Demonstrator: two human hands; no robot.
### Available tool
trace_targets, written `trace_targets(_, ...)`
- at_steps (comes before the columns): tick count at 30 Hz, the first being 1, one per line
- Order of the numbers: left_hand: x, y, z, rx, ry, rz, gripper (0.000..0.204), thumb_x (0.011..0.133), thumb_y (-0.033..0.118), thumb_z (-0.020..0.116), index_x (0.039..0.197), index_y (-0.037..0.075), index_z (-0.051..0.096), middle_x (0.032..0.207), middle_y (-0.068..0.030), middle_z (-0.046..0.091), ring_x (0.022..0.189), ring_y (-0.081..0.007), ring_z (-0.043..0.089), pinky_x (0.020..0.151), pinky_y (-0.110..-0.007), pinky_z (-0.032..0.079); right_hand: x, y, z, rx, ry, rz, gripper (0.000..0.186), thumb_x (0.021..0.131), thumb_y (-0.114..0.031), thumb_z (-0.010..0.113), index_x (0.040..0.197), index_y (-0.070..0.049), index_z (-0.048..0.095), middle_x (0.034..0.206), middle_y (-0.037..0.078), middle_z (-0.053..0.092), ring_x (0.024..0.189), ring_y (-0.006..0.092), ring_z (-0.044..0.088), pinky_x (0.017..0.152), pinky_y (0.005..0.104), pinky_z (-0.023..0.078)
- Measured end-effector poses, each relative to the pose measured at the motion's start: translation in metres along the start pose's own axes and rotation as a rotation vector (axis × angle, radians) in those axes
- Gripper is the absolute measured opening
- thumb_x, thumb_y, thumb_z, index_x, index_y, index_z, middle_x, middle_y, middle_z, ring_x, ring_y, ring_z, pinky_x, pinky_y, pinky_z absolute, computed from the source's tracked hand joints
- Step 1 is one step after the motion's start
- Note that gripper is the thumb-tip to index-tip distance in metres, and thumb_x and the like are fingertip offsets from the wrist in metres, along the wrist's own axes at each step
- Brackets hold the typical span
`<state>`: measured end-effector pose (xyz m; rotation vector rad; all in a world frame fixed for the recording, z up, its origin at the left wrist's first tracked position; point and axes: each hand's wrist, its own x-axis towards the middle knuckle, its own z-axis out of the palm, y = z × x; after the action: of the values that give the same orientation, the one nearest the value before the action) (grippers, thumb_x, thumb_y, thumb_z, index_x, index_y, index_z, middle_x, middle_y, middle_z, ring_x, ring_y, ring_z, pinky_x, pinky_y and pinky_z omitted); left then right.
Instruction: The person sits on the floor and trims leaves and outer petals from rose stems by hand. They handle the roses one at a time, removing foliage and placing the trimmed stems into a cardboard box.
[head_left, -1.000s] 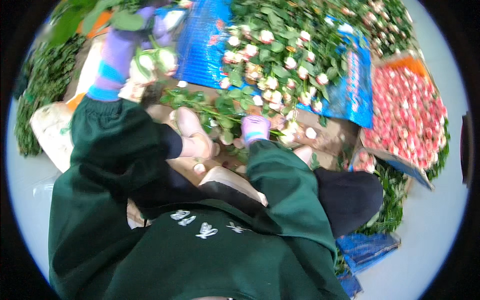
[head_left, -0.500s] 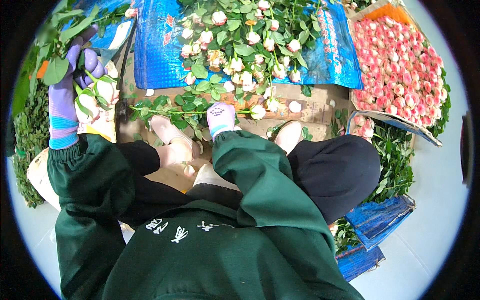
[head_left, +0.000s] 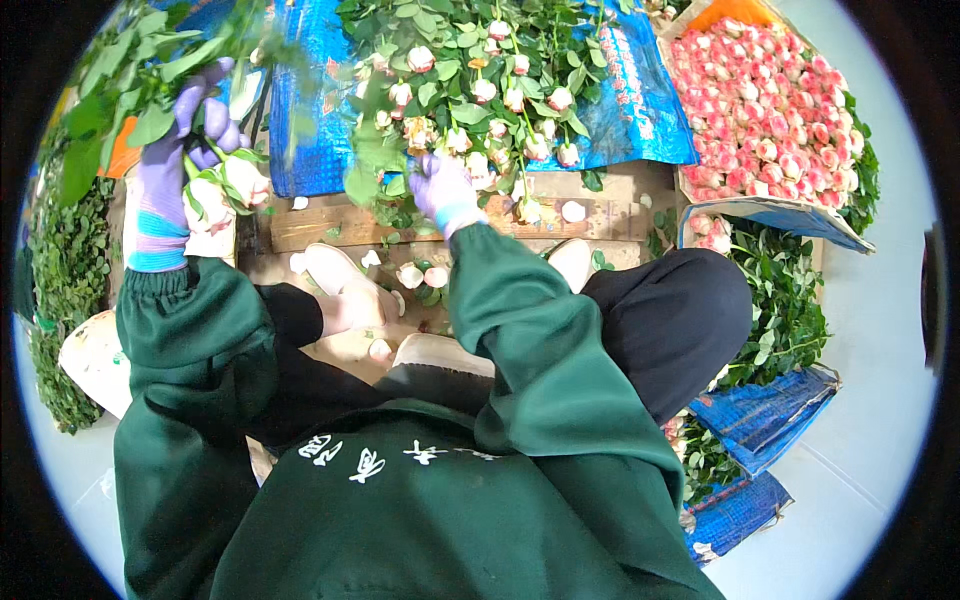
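Both my hands wear lilac gloves with blue-striped cuffs. On the left, my left hand is closed round a bunch of roses, its pale pink-white blooms hanging below the fingers and leafy stems fanning out above. My right hand is at the near edge of a rose pile, closed on a rose stem; its leaves are smeared by motion to the left of the hand. Which bloom belongs to that stem cannot be made out. The rose pile lies on a blue printed sheet.
A carton packed with pink roses stands at the right, with leafy stems below it. More blue sheeting lies lower right. Wooden boards cross before my shoes; loose blooms and petals lie there. Greenery stacks up far left.
My right hand has lifted from the boards toward the pile, carrying the rose stem with it. My left hand with its roses has shifted slightly to the right.
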<state>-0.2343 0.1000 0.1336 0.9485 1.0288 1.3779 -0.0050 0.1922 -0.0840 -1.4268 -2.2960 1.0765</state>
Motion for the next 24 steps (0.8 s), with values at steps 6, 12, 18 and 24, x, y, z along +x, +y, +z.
trace_targets(6, -0.022, -0.054, 0.063, -0.194, 0.02, -0.142, 0.05, 0.089, 0.033, 0.05, 0.126, 0.0, 0.042, 0.065, 0.0031, 0.029, 0.056, -0.011, 0.032, 0.055, -0.026, 0.034, -0.001, -0.064, -0.149, 0.56, -0.005, -0.26, 0.029, 0.078, -0.024, 0.065, 0.098, -0.003, 0.064, 0.088, 0.009, 0.065, 0.083, 0.0173, 0.06, 0.079, 0.028, 0.046)
trace_targets(12, -0.008, -0.11, 0.083, -0.191, -0.057, -0.252, 0.027, 0.09, 0.023, 0.051, 0.108, 0.004, 0.053, 0.086, -0.01, 0.061, 0.07, -0.0187, 0.062, 0.062, -0.029, 0.051, -0.017, -0.084, -0.197, 0.412, -0.201, -0.384, 0.03, 0.078, -0.025, 0.069, 0.098, -0.003, 0.065, 0.085, -0.002, 0.062, 0.076, 0.0077, 0.054, 0.071, 0.0205, 0.041)
trace_targets(18, -0.011, -0.091, 0.133, -0.07, -0.192, -0.208, 0.029, 0.09, 0.03, 0.052, 0.105, 0.004, 0.055, 0.094, -0.0093, 0.063, 0.07, -0.0132, 0.062, 0.052, -0.025, 0.047, -0.046, -0.09, -0.188, 0.841, -0.308, 0.057, 0.024, 0.081, -0.019, 0.068, 0.098, -0.002, 0.064, 0.089, 0.002, 0.065, 0.076, 0.0114, 0.061, 0.067, 0.026, 0.049)
trace_targets(24, -0.022, -0.076, 0.124, 0.065, -0.116, -0.182, 0.027, 0.09, 0.025, 0.05, 0.103, 0.004, 0.058, 0.084, -0.0036, 0.064, 0.062, -0.0062, 0.056, 0.048, -0.02, 0.041, -0.018, -0.075, -0.177, 1.015, -0.436, -0.171, 0.036, 0.084, -0.017, 0.063, 0.114, 0.0, 0.055, 0.099, 0.004, 0.062, 0.088, 0.013, 0.059, 0.075, 0.0247, 0.049)
